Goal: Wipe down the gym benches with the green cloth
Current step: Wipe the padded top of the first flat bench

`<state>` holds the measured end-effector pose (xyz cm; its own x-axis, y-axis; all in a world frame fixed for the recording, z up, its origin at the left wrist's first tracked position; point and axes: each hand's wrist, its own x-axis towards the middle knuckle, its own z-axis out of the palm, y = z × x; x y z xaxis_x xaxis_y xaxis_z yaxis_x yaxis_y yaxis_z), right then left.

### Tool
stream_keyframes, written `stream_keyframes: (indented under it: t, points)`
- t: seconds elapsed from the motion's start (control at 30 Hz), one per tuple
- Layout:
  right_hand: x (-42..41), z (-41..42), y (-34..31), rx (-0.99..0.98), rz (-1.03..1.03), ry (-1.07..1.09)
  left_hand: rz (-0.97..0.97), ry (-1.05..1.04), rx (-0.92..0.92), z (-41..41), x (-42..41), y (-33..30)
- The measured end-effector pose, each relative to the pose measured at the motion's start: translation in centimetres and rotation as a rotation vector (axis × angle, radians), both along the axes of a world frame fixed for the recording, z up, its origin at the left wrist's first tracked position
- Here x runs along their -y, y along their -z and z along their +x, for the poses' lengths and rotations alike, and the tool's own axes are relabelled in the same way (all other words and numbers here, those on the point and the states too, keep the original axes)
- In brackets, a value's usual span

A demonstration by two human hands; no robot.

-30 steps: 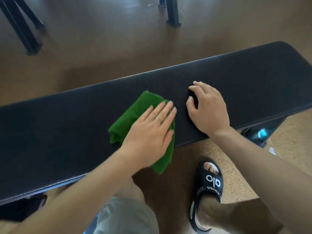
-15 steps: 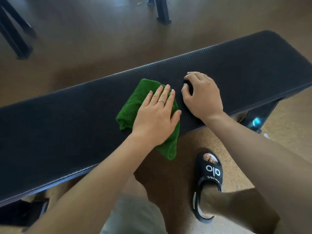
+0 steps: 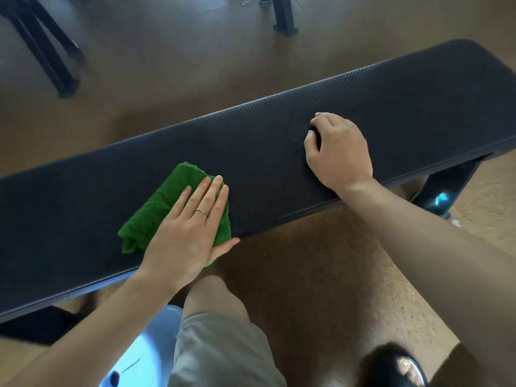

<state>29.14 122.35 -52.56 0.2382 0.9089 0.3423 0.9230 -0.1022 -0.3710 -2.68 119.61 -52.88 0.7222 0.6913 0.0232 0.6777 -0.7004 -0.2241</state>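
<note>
A long black padded gym bench with a finely ribbed, textured cover [image 3: 279,141] runs diagonally across the frame, from the lower left edge up to the rounded end at the upper right. On its near half, left of centre in the frame, lies a folded green terry cloth [image 3: 164,208], bunched at its lower left corner and reaching the bench's near edge, where a small bit of it hangs over.

The left hand [image 3: 190,233] lies flat on the cloth, palm down, its fingers [image 3: 208,196] straight and held close together, pointing toward the upper right; a thin silver ring [image 3: 201,211] sits on one finger, and the thumb stretches out along the near edge of the bench. The right hand [image 3: 337,152] rests directly on the bare pad to the right of centre, well apart from the cloth, with its fingers curled under and its fingertips pressed on the cover; it holds nothing.

Below the bench in the frame show a bare knee and light grey-beige shorts [image 3: 223,350], a pale blue rounded object [image 3: 139,356] at the lower left, and a black shoe toe [image 3: 396,367] at the lower right on the speckled brown cork-like floor [image 3: 321,275]. Black metal frame legs [image 3: 47,51] stand at the upper left and another black leg [image 3: 283,15] at the top centre.
</note>
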Motion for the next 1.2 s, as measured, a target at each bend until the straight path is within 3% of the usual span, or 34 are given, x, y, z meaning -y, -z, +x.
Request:
stream_keyframes:
  t: [0.17,0.33,0.47,0.63,0.8,0.9,1.0,1.1,1.2]
  points:
    - [-0.1,0.5,0.6,0.021,-0.065,-0.048,-0.013,0.042,-0.062,5.4,0.1,-0.5]
    - [-0.2,3.0,-0.6,-0.129,-0.113,-0.146,-0.056,0.016,-0.028,15.1,-0.2,-0.3]
    - [-1.3,9.0,-1.5,0.046,-0.199,-0.156,-0.104,0.011,-0.047,17.9,-0.3,-0.6]
    - [0.0,12.0,0.2,0.013,-0.263,-0.227,-0.164,-0.035,0.025,27.9,0.0,-0.7]
    - [0.3,13.0,-0.2,-0.015,-0.243,-0.271,-0.233,-0.046,0.055,27.1,-0.3,-1.7]
    - [0.2,13.6,-0.1,0.023,-0.283,-0.325,-0.241,-0.215,0.101,22.9,-0.5,-2.3]
    - [0.3,16.7,-0.2,0.141,-0.372,-0.313,-0.153,-0.541,0.038,20.6,-0.6,-2.2]
    - [0.6,19.6,-0.2,0.149,-0.402,-0.26,-0.149,-0.807,0.077,22.6,-1.2,-1.8]
    - [0.5,19.5,0.0,0.177,-0.401,-0.259,-0.198,-0.907,0.117,25.5,-2.4,-1.6]
